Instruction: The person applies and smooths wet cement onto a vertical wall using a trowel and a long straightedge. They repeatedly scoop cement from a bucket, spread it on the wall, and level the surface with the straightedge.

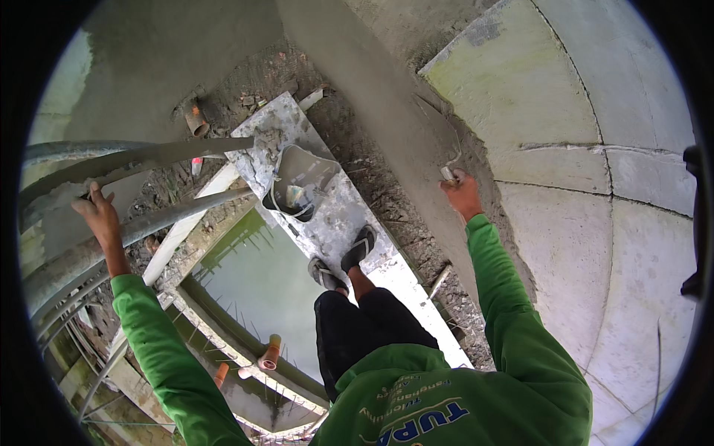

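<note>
My right hand (462, 195) is closed around the pale grey handle of a trowel (448, 174), at the grey mortar-coated wall surface (416, 141). The tool's blade is hard to tell from the mortar. Out at the left, my left hand (102, 217) has bent fingers against the lower edge of a long, mortar-smeared bar (141, 160). A dark spot shows between thumb and fingers, but what they hold is unclear. Between my arms, a cut-open grey container (303, 175) with mortar stains and some pale scraps inside stands on a whitish plank (338, 212).
My sandalled feet (343, 260) stand on the plank. Below left lies greenish water (260, 275) in a concrete-edged pit, with rods and orange pipe stubs (271, 352) along it. Metal pipes (171, 219) cross at left. Pale jointed concrete panels (558, 223) curve up at right.
</note>
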`<state>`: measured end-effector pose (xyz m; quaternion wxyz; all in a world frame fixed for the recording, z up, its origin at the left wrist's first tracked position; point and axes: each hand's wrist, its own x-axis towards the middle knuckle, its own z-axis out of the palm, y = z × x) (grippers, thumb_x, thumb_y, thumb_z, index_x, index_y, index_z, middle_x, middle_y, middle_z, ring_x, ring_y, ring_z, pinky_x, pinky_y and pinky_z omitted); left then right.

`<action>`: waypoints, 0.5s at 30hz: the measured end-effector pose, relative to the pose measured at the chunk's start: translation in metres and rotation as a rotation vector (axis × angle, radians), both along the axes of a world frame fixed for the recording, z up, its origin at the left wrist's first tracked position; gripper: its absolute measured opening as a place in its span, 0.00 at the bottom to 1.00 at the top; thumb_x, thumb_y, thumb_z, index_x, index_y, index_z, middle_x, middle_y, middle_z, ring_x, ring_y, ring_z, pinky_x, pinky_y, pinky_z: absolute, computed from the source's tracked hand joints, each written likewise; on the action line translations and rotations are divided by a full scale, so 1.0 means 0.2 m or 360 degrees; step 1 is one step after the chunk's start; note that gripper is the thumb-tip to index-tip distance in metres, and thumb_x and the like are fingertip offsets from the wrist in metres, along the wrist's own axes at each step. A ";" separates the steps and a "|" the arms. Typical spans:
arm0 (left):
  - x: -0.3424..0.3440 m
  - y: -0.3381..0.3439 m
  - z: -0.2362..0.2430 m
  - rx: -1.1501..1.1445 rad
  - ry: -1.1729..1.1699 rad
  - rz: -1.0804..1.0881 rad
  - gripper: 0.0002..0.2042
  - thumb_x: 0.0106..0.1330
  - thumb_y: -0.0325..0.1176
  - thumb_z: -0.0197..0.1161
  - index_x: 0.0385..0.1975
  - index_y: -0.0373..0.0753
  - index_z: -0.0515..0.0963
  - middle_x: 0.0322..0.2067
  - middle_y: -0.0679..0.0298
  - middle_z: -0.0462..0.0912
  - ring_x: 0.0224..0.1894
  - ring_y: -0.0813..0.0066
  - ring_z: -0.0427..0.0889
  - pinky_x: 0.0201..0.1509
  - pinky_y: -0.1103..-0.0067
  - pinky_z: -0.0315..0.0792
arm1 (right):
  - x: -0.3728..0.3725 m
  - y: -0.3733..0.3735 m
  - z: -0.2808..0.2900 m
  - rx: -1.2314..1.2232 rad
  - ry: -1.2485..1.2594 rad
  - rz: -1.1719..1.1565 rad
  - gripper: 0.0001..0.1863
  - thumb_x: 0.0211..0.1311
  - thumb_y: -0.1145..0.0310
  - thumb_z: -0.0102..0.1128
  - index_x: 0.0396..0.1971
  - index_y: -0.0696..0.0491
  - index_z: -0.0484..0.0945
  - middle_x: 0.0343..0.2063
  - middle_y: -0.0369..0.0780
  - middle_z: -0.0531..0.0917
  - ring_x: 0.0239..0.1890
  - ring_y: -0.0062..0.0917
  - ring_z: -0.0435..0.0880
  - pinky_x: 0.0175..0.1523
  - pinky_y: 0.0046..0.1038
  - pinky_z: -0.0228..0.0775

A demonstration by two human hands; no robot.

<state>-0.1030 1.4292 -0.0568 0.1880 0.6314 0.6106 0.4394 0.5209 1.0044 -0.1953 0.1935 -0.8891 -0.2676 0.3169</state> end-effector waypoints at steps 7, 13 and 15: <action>0.08 -0.02 0.03 -0.0024 0.0043 -0.0053 0.21 0.71 0.36 0.53 0.47 0.27 0.53 0.49 0.47 0.65 0.55 0.60 0.73 0.44 0.69 0.82 | -0.28 -0.15 -0.01 0.0071 -0.0222 -0.0113 0.24 0.54 0.59 0.60 0.47 0.59 0.74 0.33 0.53 0.83 0.38 0.47 0.83 0.42 0.40 0.73; 0.10 0.01 0.03 -0.0010 0.0128 -0.0072 0.20 0.71 0.37 0.52 0.45 0.25 0.53 0.49 0.47 0.64 0.55 0.59 0.74 0.45 0.69 0.81 | -0.16 0.04 -0.23 -0.0288 -0.0502 0.0103 0.22 0.54 0.59 0.62 0.46 0.56 0.77 0.33 0.52 0.83 0.38 0.46 0.83 0.45 0.40 0.71; 0.08 0.03 0.02 0.0019 0.0060 -0.0120 0.20 0.71 0.37 0.53 0.43 0.25 0.54 0.51 0.44 0.64 0.55 0.57 0.74 0.46 0.69 0.81 | -0.08 0.05 -0.22 -0.0046 -0.0382 0.0040 0.19 0.54 0.60 0.63 0.41 0.58 0.77 0.28 0.49 0.82 0.33 0.41 0.82 0.41 0.37 0.71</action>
